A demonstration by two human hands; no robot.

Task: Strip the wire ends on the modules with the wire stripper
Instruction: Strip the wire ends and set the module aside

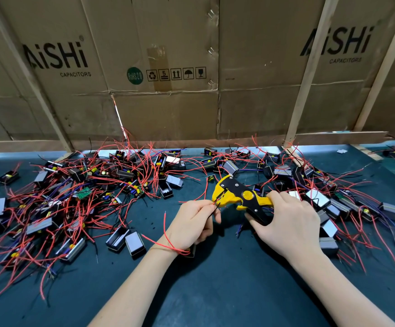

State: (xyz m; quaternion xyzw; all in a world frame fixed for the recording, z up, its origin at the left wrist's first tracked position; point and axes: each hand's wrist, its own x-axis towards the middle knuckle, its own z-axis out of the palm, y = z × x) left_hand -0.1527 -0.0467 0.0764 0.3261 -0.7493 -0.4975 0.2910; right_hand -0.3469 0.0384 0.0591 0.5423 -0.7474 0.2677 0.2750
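Note:
My right hand (288, 223) grips the handles of a yellow and black wire stripper (239, 197), whose jaws point left. My left hand (193, 223) pinches a red wire and a black wire (215, 204) at the jaws, with the wire ends between them. A small black module (191, 251) sits under my left palm, mostly hidden, and its red wire (166, 239) loops over my wrist. Several black and silver modules with red, black and blue wires lie in a big heap (74, 197) on the left and another heap (328, 197) on the right.
The worktop is a dark green mat (215, 279). Flattened cardboard boxes (168, 67) braced by wooden battens (309, 74) form a wall along the far edge. Two loose modules (125, 240) lie just left of my left forearm.

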